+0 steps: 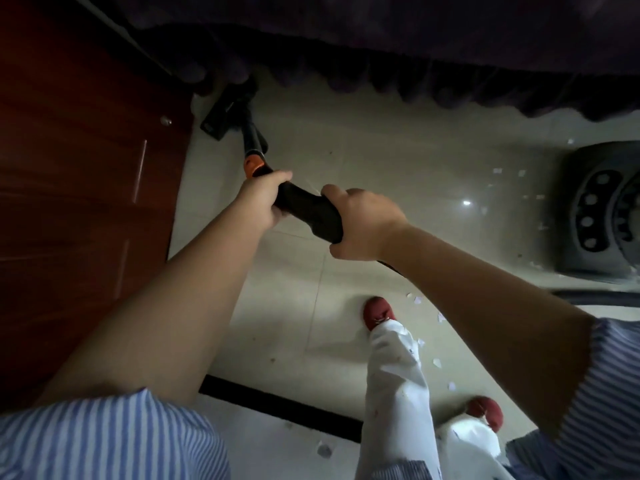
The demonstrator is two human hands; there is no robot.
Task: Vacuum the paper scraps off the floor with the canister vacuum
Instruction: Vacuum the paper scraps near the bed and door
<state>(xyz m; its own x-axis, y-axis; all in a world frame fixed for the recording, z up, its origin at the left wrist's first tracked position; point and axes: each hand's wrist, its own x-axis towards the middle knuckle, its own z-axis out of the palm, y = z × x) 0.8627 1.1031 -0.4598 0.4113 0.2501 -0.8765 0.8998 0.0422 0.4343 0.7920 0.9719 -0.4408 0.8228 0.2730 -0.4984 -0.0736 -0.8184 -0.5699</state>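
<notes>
Hands [263, 199] [363, 223] both grip vacuum handle [308, 209]; nozzle [228, 109] wedged between cabinet [79, 168] and bed skirt [381, 71].

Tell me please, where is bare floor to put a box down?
Free: the tile between the wand, the dark bed skirt and the canister. Also the strip between the cabinet and the near shoe. Crowded: scraps lie right of the shoes and near the canister.
</notes>
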